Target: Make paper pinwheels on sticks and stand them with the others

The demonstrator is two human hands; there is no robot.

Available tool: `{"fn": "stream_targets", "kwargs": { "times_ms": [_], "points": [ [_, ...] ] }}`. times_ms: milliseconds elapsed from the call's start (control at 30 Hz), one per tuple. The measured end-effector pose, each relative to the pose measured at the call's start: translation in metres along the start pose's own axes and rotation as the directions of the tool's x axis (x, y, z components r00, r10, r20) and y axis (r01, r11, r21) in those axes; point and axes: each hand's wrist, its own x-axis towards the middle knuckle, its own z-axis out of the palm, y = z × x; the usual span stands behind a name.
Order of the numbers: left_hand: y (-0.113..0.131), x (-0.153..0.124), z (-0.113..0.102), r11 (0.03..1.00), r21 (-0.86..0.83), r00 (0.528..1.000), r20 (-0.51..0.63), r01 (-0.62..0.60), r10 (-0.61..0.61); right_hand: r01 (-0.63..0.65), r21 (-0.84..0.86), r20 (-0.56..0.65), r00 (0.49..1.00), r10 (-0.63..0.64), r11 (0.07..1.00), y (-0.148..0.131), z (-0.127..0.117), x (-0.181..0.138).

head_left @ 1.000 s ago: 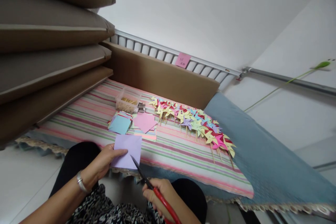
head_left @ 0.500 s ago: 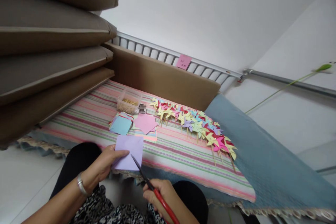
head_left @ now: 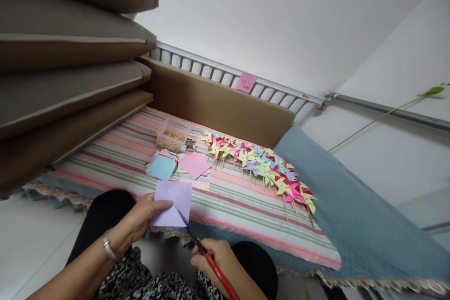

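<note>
My left hand pinches a square lilac paper sheet by its left edge, thumb on top. My right hand grips red-handled scissors; the dark blades reach up into the sheet's lower right corner. Both hands hover over my lap, just in front of the striped cloth.
On the striped cloth lie stacks of coloured paper squares, a clear box of wooden sticks and a long row of paper pinwheels. Brown cushions are stacked on the left. A blue quilt lies to the right.
The scissor blades have closed a little and cut slightly further into the sheet's corner. The hands and paper otherwise hold their place.
</note>
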Motion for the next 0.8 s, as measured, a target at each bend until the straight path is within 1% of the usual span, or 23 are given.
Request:
{"fn": "stream_targets", "kwargs": {
  "times_ms": [267, 333, 433, 500, 567, 633, 700, 767, 800],
  "points": [
    [-0.002, 0.003, 0.001, 1.000, -0.006, 1.000, 0.008, 0.015, -0.015, 0.027, 0.019, 0.012, 1.000, -0.027, 0.999, 0.008, -0.001, 0.002],
    [-0.005, 0.004, -0.001, 1.000, 0.000, 1.000, 0.002, 0.012, -0.012, 0.041, -0.022, 0.001, 0.999, -0.041, 0.999, 0.011, -0.001, 0.004],
    [-0.008, 0.009, -0.008, 1.000, 0.000, 0.999, -0.033, -0.010, 0.010, 0.088, -0.145, 0.015, 0.996, -0.086, 0.986, 0.020, -0.001, 0.005],
    [-0.007, 0.014, -0.015, 0.999, -0.020, 0.998, -0.063, -0.031, 0.030, 0.139, -0.207, 0.059, 0.990, -0.129, 0.969, 0.033, -0.005, 0.005],
    [-0.005, 0.020, -0.021, 0.998, -0.055, 0.996, -0.076, -0.040, 0.036, 0.178, -0.243, 0.077, 0.983, -0.164, 0.954, 0.051, -0.013, 0.008],
    [-0.003, 0.024, -0.025, 0.995, -0.090, 0.996, -0.090, -0.037, 0.029, 0.163, -0.310, 0.013, 0.986, -0.167, 0.937, 0.075, -0.027, 0.015],
    [-0.002, 0.028, -0.027, 0.992, -0.122, 0.994, -0.112, -0.024, 0.010, 0.092, -0.435, -0.075, 0.988, -0.137, 0.896, 0.098, -0.046, 0.028],
    [-0.003, 0.033, -0.026, 0.987, -0.160, 0.991, -0.131, -0.006, -0.015, -0.050, -0.553, -0.231, 0.968, -0.095, 0.831, 0.118, -0.067, 0.047],
    [-0.004, 0.035, -0.024, 0.983, -0.183, 0.991, -0.132, 0.002, -0.026, -0.121, -0.588, -0.310, 0.947, -0.084, 0.800, 0.125, -0.077, 0.058]
  ]
}}
